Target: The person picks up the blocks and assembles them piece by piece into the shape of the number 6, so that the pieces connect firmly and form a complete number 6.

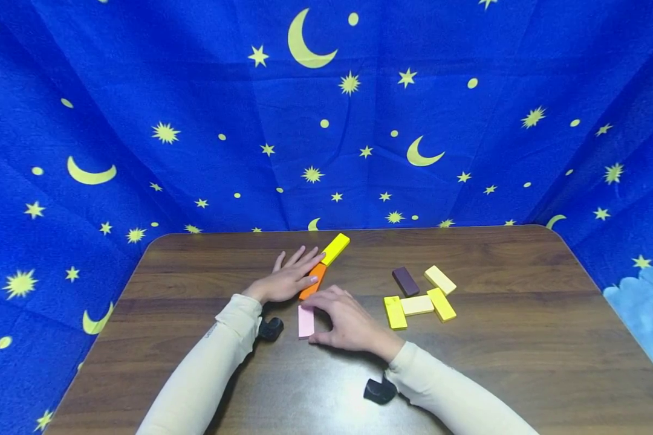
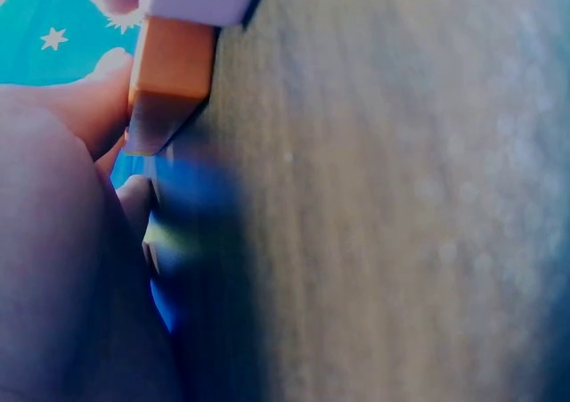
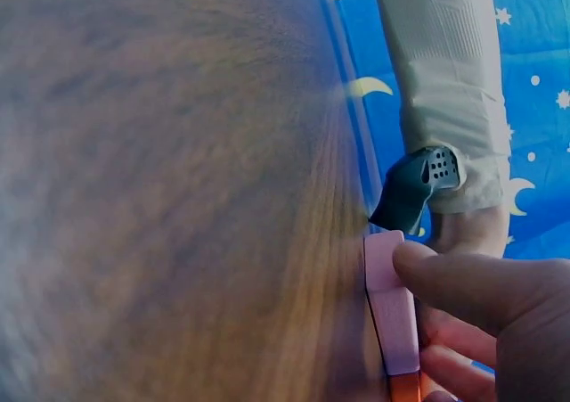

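A bright yellow block (image 1: 336, 249), an orange block (image 1: 313, 283) and a pink block (image 1: 305, 325) form a slightly bent row, end to end, on the table's left half. With fingers spread and fairly straight, my left hand (image 1: 283, 284) touches the orange block and the near end of the yellow one. My right hand (image 1: 350, 323) pinches the pink block lengthwise, thumb at its near end and fingers at its far end. In the right wrist view the pink block (image 3: 394, 322) lies against the orange block (image 3: 405, 387).
Right of my hands lie a dark purple block (image 1: 405, 281), two pale yellow blocks (image 1: 440, 280) and two yellow blocks (image 1: 395, 312), several of them touching. A blue cloth (image 1: 359, 109) with moons and stars hangs behind the wooden table (image 1: 522, 338). Each wrist bears a black camera (image 1: 380, 391).
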The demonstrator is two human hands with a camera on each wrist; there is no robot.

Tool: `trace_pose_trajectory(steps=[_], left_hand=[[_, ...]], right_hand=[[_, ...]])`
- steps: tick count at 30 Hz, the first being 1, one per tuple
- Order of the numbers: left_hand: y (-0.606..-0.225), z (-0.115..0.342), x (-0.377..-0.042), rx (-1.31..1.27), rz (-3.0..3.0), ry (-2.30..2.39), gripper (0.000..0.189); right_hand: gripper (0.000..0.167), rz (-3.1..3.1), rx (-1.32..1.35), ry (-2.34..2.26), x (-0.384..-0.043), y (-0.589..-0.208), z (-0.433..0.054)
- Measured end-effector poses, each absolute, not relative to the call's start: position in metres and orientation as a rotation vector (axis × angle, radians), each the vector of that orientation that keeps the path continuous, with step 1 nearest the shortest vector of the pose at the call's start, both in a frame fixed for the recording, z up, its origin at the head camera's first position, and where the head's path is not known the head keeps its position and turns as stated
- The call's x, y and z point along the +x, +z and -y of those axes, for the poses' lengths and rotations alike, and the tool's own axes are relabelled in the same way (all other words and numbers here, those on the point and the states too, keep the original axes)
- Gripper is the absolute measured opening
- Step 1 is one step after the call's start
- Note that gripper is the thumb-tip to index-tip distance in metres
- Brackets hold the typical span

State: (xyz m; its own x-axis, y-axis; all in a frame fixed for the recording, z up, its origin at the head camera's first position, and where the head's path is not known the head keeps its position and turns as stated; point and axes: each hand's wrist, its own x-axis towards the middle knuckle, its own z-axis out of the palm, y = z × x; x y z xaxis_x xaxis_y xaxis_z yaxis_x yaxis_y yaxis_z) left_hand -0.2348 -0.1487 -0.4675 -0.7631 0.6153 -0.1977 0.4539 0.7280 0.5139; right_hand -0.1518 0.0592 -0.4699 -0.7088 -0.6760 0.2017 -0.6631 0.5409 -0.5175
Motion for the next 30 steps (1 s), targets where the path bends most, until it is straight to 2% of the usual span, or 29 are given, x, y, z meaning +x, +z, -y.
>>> trace_pose_trajectory(steps=[11, 30], left_hand=[[-0.4674, 0.1486, -0.2355, 0.817, -2.566, 0.629, 0.061], [-0.4666, 0.1485, -0.2345, 0.824, -2.57, 0.631, 0.06]], right_hand=[[0.058, -2.795, -1.103, -0.966, -0.1496, -0.4707, -0.056], [0.054, -2.82, -1.11, -0.985, -0.1521, -0.4701, -0.0532]])
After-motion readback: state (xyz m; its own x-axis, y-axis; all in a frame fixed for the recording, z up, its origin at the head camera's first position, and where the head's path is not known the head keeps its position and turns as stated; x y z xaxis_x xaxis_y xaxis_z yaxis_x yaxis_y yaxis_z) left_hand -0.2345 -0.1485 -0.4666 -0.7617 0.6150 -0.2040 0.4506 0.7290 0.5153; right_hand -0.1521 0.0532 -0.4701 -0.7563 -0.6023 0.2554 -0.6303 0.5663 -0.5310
